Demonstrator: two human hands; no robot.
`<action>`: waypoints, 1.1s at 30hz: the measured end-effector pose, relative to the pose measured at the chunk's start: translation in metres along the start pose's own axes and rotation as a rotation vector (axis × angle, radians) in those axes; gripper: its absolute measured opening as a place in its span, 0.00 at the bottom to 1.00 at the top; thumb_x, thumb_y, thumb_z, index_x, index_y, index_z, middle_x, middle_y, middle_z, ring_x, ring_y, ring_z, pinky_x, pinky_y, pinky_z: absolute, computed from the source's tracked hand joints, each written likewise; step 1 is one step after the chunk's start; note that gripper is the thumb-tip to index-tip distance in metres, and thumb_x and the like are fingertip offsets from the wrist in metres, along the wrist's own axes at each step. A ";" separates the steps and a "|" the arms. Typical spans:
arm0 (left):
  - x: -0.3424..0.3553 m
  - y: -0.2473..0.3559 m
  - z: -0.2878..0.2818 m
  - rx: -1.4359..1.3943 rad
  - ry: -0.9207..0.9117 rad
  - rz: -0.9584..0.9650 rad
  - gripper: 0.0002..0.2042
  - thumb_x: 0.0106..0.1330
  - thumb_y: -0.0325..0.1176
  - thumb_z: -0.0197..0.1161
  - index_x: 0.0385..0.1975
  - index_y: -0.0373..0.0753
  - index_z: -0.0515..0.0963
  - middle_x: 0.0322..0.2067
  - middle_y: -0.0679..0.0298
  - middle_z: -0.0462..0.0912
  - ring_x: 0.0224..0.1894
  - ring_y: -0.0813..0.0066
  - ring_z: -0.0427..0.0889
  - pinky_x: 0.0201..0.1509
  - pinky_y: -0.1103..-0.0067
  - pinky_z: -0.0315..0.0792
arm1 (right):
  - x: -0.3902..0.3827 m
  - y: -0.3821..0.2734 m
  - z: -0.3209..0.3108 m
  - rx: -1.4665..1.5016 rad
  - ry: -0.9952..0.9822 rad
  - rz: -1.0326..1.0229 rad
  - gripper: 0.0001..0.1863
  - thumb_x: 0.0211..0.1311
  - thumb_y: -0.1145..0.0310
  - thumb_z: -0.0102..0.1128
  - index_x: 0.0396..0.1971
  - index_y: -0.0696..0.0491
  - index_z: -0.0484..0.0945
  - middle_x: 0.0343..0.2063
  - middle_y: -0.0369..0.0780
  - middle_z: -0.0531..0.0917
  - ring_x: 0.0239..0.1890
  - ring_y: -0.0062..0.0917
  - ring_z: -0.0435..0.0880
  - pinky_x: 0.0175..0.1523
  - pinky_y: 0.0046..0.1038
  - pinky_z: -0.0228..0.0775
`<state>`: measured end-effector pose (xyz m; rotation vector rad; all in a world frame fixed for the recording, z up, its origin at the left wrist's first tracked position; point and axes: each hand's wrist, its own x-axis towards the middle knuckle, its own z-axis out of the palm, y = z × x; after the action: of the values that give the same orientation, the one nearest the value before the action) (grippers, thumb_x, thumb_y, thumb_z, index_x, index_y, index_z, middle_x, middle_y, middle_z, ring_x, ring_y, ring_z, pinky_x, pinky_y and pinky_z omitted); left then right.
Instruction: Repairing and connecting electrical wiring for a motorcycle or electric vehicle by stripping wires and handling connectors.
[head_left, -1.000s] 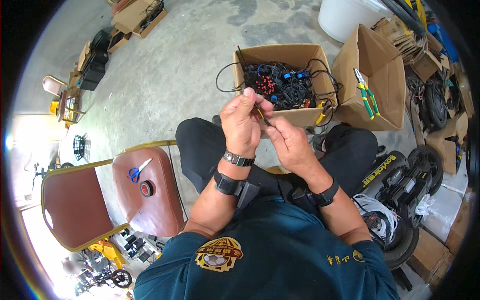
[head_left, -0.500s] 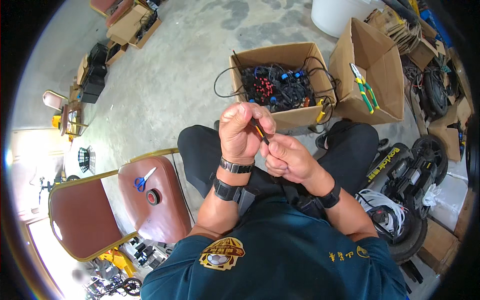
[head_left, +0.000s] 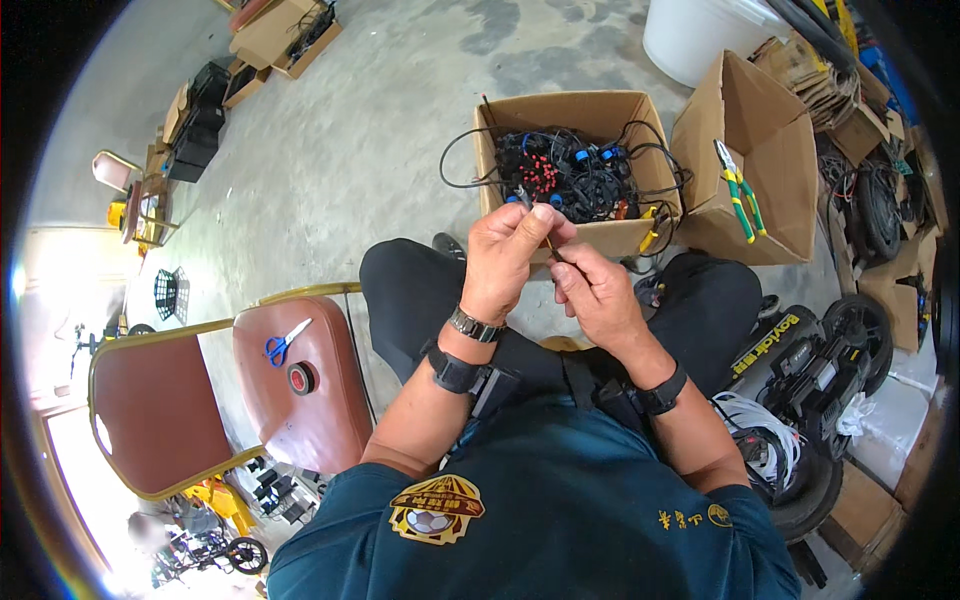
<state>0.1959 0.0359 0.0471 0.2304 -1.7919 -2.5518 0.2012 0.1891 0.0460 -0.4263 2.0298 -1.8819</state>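
Observation:
Both of my hands meet in front of the near edge of a cardboard box, pinching a thin black cable (head_left: 556,254) between them. My left hand (head_left: 505,255) is closed on its upper part, and a dark end sticks out above the fingers. Lower down, my right hand (head_left: 602,298) grips the cable between thumb and fingers. A short yellowish strand shows between the two hands; its detail is too small to make out. Just beyond, the box (head_left: 598,240) holds a tangle of black cables (head_left: 600,190) with red tips and blue connectors.
Green-and-yellow pliers (head_left: 740,195) hang on the near edge of a second cardboard box (head_left: 700,135). Blue-handled scissors (head_left: 285,343) and a tape roll (head_left: 300,378) lie on a chair seat (head_left: 310,435) at left. A wheeled black machine (head_left: 810,360) stands at right.
My hands have moved slightly up toward the cable box, with the left hand turned. The cable's dark end now shows above the left fingers. The whole view has shifted a little.

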 end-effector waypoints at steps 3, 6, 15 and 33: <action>-0.001 -0.001 0.000 -0.043 -0.043 -0.009 0.15 0.69 0.38 0.57 0.33 0.29 0.78 0.35 0.54 0.83 0.32 0.72 0.81 0.38 0.77 0.76 | 0.000 0.003 -0.003 0.074 -0.006 0.099 0.08 0.69 0.69 0.50 0.39 0.57 0.75 0.21 0.33 0.76 0.22 0.14 0.74 0.28 0.20 0.69; -0.007 -0.005 -0.001 -0.146 -0.117 -0.098 0.13 0.69 0.35 0.55 0.35 0.29 0.77 0.38 0.52 0.82 0.33 0.71 0.81 0.36 0.77 0.76 | 0.001 0.010 -0.001 0.193 -0.033 0.099 0.09 0.70 0.68 0.48 0.40 0.57 0.75 0.23 0.34 0.77 0.23 0.13 0.74 0.29 0.19 0.69; -0.009 -0.016 -0.001 -0.271 -0.017 -0.167 0.09 0.68 0.30 0.53 0.36 0.30 0.76 0.33 0.52 0.83 0.32 0.70 0.80 0.32 0.78 0.74 | 0.000 0.040 -0.001 0.069 -0.084 -0.012 0.12 0.68 0.69 0.51 0.44 0.60 0.76 0.33 0.40 0.82 0.38 0.24 0.81 0.46 0.27 0.73; -0.021 -0.024 0.014 -0.053 0.054 -0.166 0.09 0.66 0.28 0.58 0.40 0.31 0.80 0.17 0.73 0.72 0.17 0.88 0.63 0.19 0.88 0.56 | -0.005 0.019 -0.041 0.258 0.025 0.116 0.12 0.68 0.68 0.53 0.45 0.59 0.77 0.31 0.36 0.82 0.31 0.15 0.78 0.38 0.19 0.72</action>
<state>0.2161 0.0592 0.0320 0.4613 -1.7530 -2.6703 0.1874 0.2296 0.0298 -0.2137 1.7528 -2.0484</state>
